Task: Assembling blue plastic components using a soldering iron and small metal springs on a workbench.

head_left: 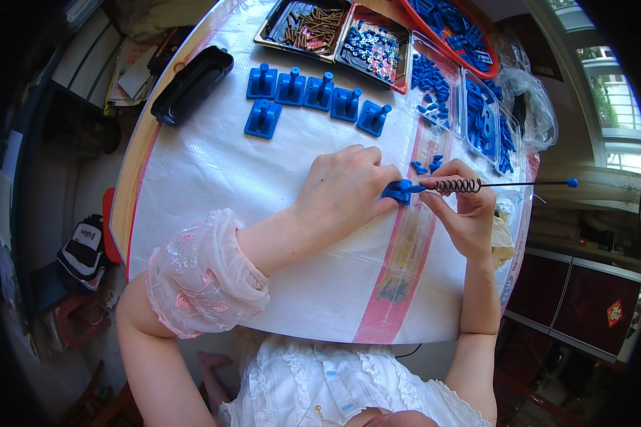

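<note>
On a table spread with a white woven sheet [313, 299], right of centre, a small blue plastic base [397, 191] sits between a person's two hands, in line with a dark coiled spring [457, 186] and a thin black rod [523, 184] that ends in a blue knob [572, 183], pointing right. The base looks light, stiff and fairly smooth, hard to crush but small enough to slip; its plate seems the surest place to grip. The coil likely flexes, so the long rod could sway unless held close to the base. The left hand [345, 181] is curled, thumb and fingers drawn into a narrow pinch on the base. The right hand [466, 206] pinches near the join, fingertips narrow, beside the spring's near end; whether its fingers press the coil itself, I cannot tell. Loose blue pieces [419, 168] lie just beyond.
</note>
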The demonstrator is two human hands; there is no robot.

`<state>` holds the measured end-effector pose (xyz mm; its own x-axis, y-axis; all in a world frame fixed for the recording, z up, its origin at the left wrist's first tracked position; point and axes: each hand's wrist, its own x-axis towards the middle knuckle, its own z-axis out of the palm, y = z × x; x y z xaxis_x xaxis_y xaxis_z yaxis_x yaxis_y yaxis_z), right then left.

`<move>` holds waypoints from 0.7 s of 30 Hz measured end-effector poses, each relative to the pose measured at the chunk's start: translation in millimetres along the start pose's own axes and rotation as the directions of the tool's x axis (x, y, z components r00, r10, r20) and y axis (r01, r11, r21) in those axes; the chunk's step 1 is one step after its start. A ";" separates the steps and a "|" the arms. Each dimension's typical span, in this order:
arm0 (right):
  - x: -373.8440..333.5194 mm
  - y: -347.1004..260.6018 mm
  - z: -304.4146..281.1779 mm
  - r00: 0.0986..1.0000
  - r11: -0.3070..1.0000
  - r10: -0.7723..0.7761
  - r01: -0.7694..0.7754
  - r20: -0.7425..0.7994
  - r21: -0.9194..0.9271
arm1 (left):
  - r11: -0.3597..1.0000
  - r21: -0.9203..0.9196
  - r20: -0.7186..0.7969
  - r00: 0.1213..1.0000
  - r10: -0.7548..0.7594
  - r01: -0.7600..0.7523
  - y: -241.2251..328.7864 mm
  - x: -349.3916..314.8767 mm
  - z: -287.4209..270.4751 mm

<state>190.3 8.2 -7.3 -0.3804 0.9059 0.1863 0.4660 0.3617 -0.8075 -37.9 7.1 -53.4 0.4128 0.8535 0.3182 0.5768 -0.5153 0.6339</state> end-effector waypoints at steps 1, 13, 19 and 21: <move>0.1 0.1 0.1 1.000 1.000 -0.001 0.001 0.001 -0.001 | 1.000 -0.001 -0.001 1.000 0.000 0.000 0.1 0.0 -0.2; 0.4 1.6 -0.8 1.000 1.000 0.009 -0.009 0.003 -0.008 | 1.000 0.002 0.000 1.000 -0.008 0.008 0.7 -0.1 -0.1; 1.0 -6.5 -11.5 1.000 1.000 0.016 -0.016 0.017 0.017 | 1.000 -0.013 -0.016 1.000 0.002 -0.002 3.1 -1.2 0.4; 1.9 -7.2 -20.9 1.000 1.000 0.013 -0.013 0.009 0.021 | 1.000 -0.011 -0.007 1.000 -0.001 0.001 5.0 0.9 -2.0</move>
<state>202.9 11.9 10.5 -0.3817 0.9084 0.1708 0.4539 0.3452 -0.8215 -36.0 5.4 -48.5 0.4075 0.8543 0.3227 0.5694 -0.5139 0.6416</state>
